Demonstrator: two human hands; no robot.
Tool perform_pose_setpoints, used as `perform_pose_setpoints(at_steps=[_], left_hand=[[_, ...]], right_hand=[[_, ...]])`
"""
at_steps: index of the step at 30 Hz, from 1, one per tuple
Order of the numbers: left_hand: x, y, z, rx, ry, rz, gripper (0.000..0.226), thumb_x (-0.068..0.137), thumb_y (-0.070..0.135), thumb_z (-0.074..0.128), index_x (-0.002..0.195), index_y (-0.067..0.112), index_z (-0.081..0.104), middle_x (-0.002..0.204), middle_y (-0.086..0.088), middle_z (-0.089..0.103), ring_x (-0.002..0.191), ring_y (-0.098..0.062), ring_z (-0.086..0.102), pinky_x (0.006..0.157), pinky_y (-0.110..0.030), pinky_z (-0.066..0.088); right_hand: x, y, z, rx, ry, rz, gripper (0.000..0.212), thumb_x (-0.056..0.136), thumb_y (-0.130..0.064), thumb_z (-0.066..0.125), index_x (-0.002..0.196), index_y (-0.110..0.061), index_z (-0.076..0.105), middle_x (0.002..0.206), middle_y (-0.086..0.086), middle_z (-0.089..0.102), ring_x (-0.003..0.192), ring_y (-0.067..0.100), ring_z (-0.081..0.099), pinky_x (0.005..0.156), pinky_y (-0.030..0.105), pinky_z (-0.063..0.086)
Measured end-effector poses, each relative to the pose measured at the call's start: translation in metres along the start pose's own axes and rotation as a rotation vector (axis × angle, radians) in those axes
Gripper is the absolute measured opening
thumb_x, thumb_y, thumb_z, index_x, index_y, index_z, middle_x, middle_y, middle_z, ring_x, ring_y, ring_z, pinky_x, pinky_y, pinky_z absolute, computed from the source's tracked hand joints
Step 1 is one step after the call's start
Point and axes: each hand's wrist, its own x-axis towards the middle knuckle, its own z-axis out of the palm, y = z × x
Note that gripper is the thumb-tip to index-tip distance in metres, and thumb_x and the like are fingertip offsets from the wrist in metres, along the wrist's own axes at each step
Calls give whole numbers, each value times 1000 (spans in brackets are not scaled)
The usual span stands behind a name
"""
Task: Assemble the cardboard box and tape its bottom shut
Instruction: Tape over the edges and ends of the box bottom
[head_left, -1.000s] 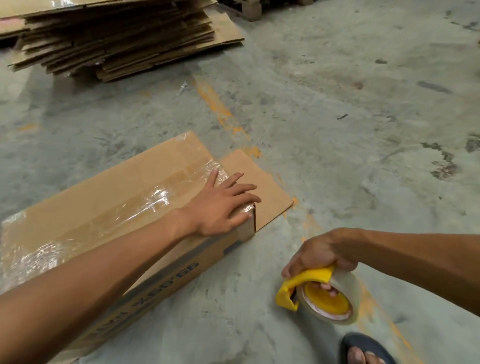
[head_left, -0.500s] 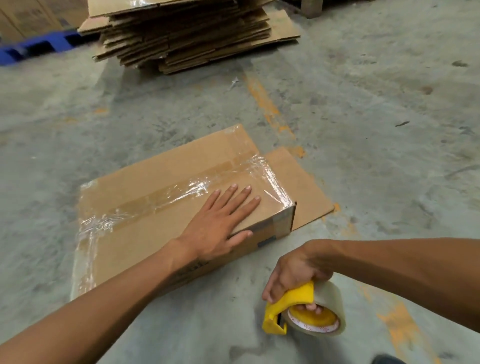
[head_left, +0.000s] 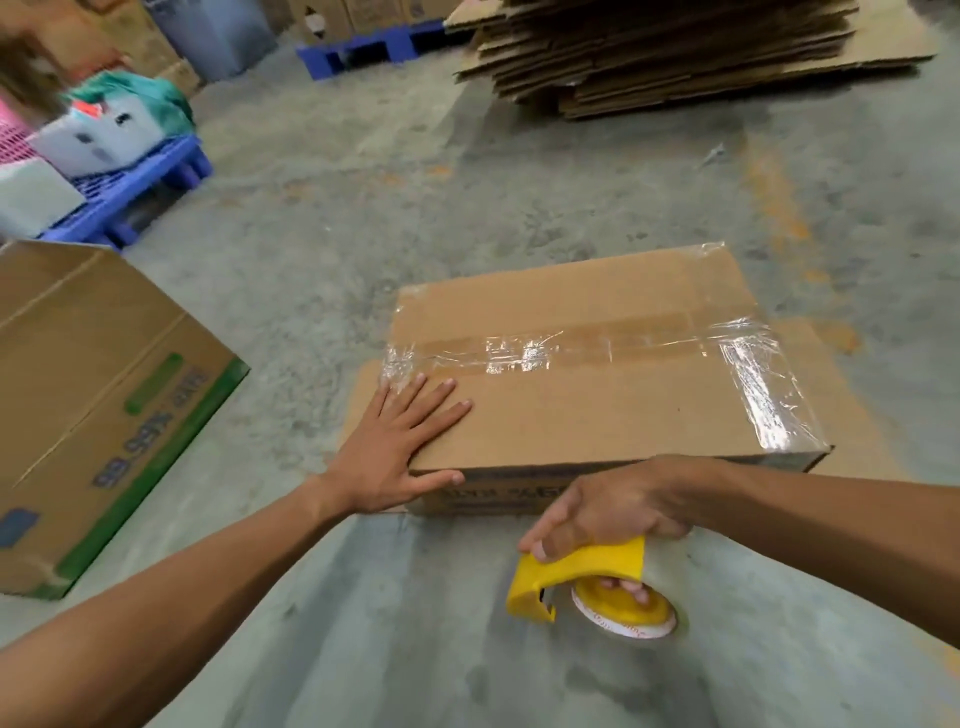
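Observation:
A brown cardboard box (head_left: 587, 415) lies on the concrete floor with its closed flaps facing up. Clear shiny tape (head_left: 571, 345) runs along the centre seam and down the right end. My left hand (head_left: 400, 447) lies flat, fingers spread, on the box's near left corner, thumb over the front edge. My right hand (head_left: 608, 506) hangs in front of the box's near side and grips a yellow tape dispenser (head_left: 576, 577) with a roll of clear tape, fingers through the core.
A second assembled box (head_left: 88, 405) with green print stands at the left. Behind it a blue pallet (head_left: 145, 192) carries pale boxes. A stack of flattened cardboard (head_left: 675, 47) lies at the far right. Another blue pallet (head_left: 358, 49) sits at the back.
My view has swung left, so the box now sits centre right. My left hand slid from the box's right end to its left corner. My right hand still holds the dispenser.

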Motion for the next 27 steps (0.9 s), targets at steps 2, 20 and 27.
perform_pose_setpoints(at_steps=[2,20,27], left_hand=[[2,7,3,-33,30,-32,83,84,78,38,153,43,9,164,13,0,151,-18,-7,118,-60,2],[82,244,-22,-480,-165,89,69,86,38,49,148,41,21,164,5,-7,148,-35,-14,108,-65,-15],[113,272,-41,-960,-92,41,49,83,27,50,131,34,55,156,4,35,149,-19,18,120,-44,0]], right_hand=[[-9,-8,-4,9,-6,-25,38,95,-29,63,133,-25,61,60,13,60,38,19,56,42,28,53],[-114,-62,-75,450,273,-523,38,96,-41,47,134,-45,55,49,2,44,31,10,38,44,24,48],[-136,-37,-93,485,241,-558,44,91,-45,51,134,-48,54,49,3,42,30,9,40,45,25,49]])
